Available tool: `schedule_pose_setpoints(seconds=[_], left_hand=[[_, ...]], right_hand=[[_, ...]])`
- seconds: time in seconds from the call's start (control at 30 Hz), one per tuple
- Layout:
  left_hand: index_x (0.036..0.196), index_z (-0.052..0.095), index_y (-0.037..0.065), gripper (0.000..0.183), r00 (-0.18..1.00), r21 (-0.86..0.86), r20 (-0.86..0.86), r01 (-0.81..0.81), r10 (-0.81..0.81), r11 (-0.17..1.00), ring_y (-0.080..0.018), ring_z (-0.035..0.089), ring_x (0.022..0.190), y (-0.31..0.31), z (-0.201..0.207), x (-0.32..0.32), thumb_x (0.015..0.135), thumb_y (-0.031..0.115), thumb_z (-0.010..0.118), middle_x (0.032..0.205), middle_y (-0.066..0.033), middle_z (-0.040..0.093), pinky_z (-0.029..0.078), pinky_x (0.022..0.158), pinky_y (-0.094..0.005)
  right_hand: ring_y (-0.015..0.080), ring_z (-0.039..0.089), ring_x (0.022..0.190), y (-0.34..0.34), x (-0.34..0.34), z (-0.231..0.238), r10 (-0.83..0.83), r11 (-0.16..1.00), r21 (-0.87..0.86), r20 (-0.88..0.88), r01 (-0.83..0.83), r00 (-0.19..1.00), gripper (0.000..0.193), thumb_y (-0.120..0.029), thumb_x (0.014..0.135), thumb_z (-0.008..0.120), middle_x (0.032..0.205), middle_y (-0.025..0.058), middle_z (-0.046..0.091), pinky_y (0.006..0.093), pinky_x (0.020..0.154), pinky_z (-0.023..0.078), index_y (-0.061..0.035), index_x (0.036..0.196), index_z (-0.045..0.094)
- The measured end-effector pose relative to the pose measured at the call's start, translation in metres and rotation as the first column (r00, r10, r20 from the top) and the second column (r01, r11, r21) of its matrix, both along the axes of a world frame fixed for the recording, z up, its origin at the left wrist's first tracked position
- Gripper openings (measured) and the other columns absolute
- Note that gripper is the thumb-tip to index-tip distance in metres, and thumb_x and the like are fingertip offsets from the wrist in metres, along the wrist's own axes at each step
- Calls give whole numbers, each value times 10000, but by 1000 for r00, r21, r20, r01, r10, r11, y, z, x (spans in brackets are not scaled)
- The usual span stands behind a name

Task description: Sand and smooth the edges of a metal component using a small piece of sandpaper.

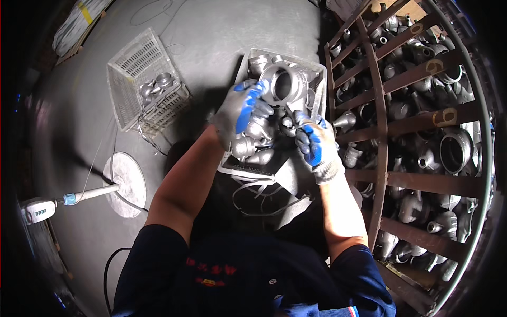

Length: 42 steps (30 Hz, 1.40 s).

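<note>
My left hand [244, 108], in a grey and blue coated glove, grips a large silvery metal casting [300, 83] by its left side. The casting's round, ring-shaped opening faces up toward me. Gloved the same way, my right hand [316, 141] is closed around a thin dark tool [290, 113] whose tip points at the casting's lower edge; its exact kind is too small to make out. Both hands are over a grey plastic crate [323, 75] filled with similar castings [244, 147]. The crate's middle is partly hidden by my hands.
At the right stands a brown metal cage [381, 134] packed with castings. Another slotted crate [117, 98] on the left floor holds a few castings [154, 87]. A round-based stand [129, 185] with a white control box [39, 212] is at lower left. Loose straps [251, 198] hang below the near crate.
</note>
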<state>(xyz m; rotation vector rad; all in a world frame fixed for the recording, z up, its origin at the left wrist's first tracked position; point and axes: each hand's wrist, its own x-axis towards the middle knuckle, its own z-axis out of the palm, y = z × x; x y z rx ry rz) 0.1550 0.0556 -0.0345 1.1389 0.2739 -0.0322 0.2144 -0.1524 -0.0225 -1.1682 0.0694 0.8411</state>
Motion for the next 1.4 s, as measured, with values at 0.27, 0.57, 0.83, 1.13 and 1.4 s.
schedule_pose_setpoints(seconds=[0.27,0.57,0.83,1.13,1.4], left_hand=[[1230,511,19,417,906,-552,310,-74,287,830,-242,587,1059,-13,3,27,977,325,382,1144,-140,599,467,939,-380],[1211,499,9,356,955,-746,151,-59,255,663,-262,562,1094,-10,-8,26,985,253,372,1186,-154,564,464,954,-409],[1347,328,-77,522,832,-442,511,39,216,896,-314,453,1238,1,2,11,948,258,355,1336,-239,442,374,1048,-425],[1330,331,-104,533,728,-114,682,16,66,993,-322,426,1264,0,13,4,929,249,328,1326,-255,444,320,1081,-428],[1345,301,-114,553,834,-176,542,-2,98,984,-318,415,1274,0,13,1,932,254,314,1336,-262,433,304,1090,-421]], right_hand=[[46,403,449,-2,-3,-5,208,839,544,-289,-18,934,261,-182,926,522,844,131,608,180,351,319,24,1086,512],[46,409,461,-7,-4,-4,103,984,115,257,-137,961,339,-209,991,390,859,108,656,174,393,313,10,1223,506],[40,492,475,-2,-14,-2,64,991,-130,352,-18,934,352,-24,893,546,840,46,626,159,387,359,-25,1243,512],[116,597,942,3,-9,1,-26,995,-69,516,71,856,446,103,789,622,1108,77,627,226,827,484,11,1220,556],[95,609,763,-7,-6,1,-63,997,59,286,49,956,452,88,806,584,970,57,650,216,685,510,-19,1243,540]])
